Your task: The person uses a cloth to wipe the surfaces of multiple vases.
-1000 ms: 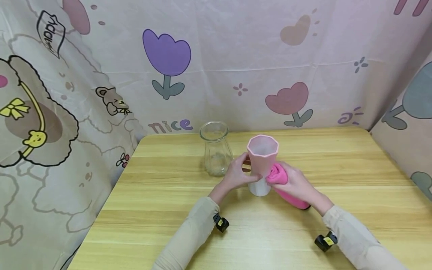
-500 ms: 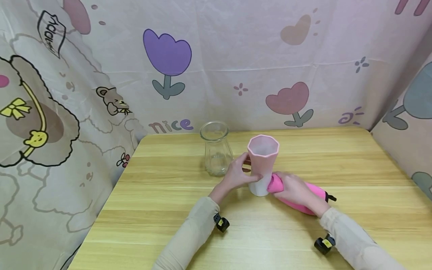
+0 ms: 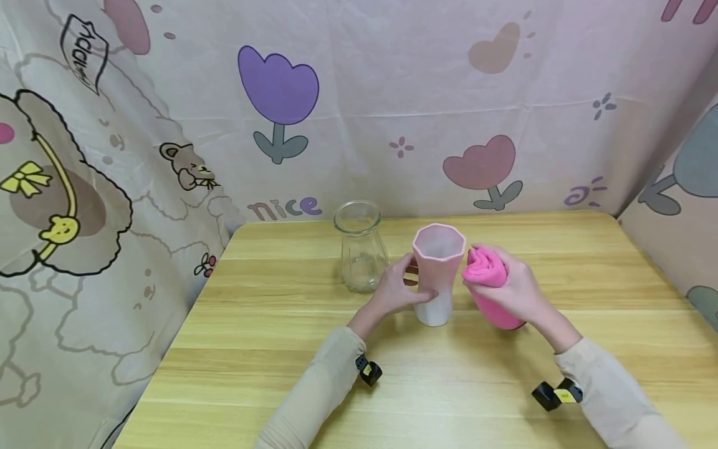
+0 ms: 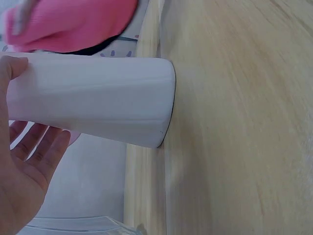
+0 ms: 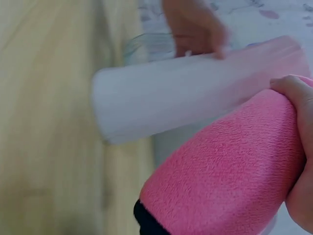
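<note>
A tall faceted vase [image 3: 439,268], pink at the top and fading to white at its base, stands upright on the table. My left hand [image 3: 395,288] holds it from the left, thumb across the front and fingers behind. In the left wrist view the white lower part of the vase [image 4: 107,98] rests on the wood. To its right, my right hand [image 3: 516,287] grips a bunched bright pink towel [image 3: 487,268], raised beside the vase with a small gap between them. The right wrist view shows the fuzzy towel [image 5: 230,171] with a black tab at its lower end.
A clear glass vase [image 3: 361,255] with a wide rim stands close behind and left of my left hand. The wooden table [image 3: 269,349] reaches back to a printed curtain [image 3: 359,81], which also hangs at both sides.
My right hand lowered the towel along the vase's right side, then lifted it up and to the right, away from the vase. The left hand and both vases stayed in place.
</note>
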Available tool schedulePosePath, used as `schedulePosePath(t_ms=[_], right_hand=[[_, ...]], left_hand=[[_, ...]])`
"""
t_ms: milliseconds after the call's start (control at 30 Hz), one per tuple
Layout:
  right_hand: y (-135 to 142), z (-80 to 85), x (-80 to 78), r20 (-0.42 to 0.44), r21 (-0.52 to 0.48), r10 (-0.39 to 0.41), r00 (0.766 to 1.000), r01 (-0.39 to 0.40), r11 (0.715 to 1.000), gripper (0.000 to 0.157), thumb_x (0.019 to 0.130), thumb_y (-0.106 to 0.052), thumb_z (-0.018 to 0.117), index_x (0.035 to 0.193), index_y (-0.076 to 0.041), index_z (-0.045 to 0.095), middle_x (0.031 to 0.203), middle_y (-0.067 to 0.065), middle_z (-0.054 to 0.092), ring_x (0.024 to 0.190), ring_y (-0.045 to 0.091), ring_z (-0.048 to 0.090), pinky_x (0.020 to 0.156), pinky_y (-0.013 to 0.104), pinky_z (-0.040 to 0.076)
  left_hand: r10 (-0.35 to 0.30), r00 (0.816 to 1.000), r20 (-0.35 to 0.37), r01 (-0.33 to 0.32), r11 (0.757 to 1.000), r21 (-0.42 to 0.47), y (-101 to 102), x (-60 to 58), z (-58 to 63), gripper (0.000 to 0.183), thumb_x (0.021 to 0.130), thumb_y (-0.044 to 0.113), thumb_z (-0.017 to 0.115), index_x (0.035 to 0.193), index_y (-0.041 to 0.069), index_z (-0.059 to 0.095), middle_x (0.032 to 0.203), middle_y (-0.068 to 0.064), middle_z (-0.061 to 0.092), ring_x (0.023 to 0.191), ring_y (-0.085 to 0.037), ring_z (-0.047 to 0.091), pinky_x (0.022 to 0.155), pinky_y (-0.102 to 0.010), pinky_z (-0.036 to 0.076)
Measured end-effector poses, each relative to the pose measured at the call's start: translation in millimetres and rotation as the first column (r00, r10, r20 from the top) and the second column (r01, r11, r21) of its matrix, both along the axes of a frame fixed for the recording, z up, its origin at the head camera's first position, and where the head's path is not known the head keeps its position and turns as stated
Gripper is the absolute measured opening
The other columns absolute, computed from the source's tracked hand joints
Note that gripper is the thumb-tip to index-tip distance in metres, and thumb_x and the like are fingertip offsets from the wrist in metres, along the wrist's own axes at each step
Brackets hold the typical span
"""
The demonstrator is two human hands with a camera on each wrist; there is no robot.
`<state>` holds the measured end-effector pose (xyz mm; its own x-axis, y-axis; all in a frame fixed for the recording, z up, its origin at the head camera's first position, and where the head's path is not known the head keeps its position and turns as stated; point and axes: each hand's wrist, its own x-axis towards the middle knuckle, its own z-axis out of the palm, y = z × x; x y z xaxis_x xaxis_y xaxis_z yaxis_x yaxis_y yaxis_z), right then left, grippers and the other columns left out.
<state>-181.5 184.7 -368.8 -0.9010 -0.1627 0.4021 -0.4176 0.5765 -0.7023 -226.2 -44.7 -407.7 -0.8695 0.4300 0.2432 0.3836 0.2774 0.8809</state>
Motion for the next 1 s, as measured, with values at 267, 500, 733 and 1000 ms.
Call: schedulePosePath(t_ms=[267,500,733,1000], right_hand=[[-13,15.7,0.9,-0.127,-0.083,0.002,0.992,-0.012,0.996,0.064,0.066,-0.004,0.080,0.123,-0.003,0.052,0.113,0.012,0.060,0.101,-0.012,0.046,0.085,0.006,0.039],[-15,0.1,-2.0,-0.071,-0.061,0.028,0.997,-0.032,0.998,0.063,0.070,-0.009,0.077,0.126,-0.004,0.050,0.116,0.012,0.059,0.103,0.002,0.051,0.087,0.018,0.045],[-10,-28.1,-7.1,0.011,0.038,0.109,0.994,-0.110,0.993,0.058,0.073,-0.016,0.076,0.123,-0.001,0.050,0.112,0.016,0.060,0.100,0.030,0.057,0.083,0.046,0.050],[-5,-9.2,-2.0,-0.151,0.040,0.070,0.986,-0.065,0.997,0.059,0.068,-0.009,0.078,0.122,-0.002,0.053,0.113,0.015,0.061,0.100,0.028,0.058,0.086,0.033,0.051]], left_hand=[[-0.005,1.000,-0.022,0.005,1.000,-0.004,2,-0.2,0.6,0.058,0.067,0.019,0.079,0.117,0.009,0.051,0.107,-0.004,0.058,0.093,-0.014,0.058,0.079,-0.033,0.054],[0.002,1.000,-0.018,-0.002,1.000,-0.019,1,-0.9,0.3,0.058,0.066,0.018,0.080,0.117,0.010,0.051,0.107,-0.004,0.058,0.093,-0.014,0.058,0.079,-0.033,0.054],[0.009,1.000,-0.002,-0.009,1.000,-0.016,1,-0.2,0.3,0.060,0.066,0.019,0.080,0.118,0.011,0.051,0.108,-0.003,0.058,0.094,-0.014,0.057,0.080,-0.032,0.054],[0.016,1.000,0.005,-0.016,1.000,-0.021,2,-0.2,0.1,0.061,0.066,0.018,0.080,0.118,0.011,0.051,0.108,-0.004,0.057,0.094,-0.015,0.057,0.080,-0.034,0.054]])
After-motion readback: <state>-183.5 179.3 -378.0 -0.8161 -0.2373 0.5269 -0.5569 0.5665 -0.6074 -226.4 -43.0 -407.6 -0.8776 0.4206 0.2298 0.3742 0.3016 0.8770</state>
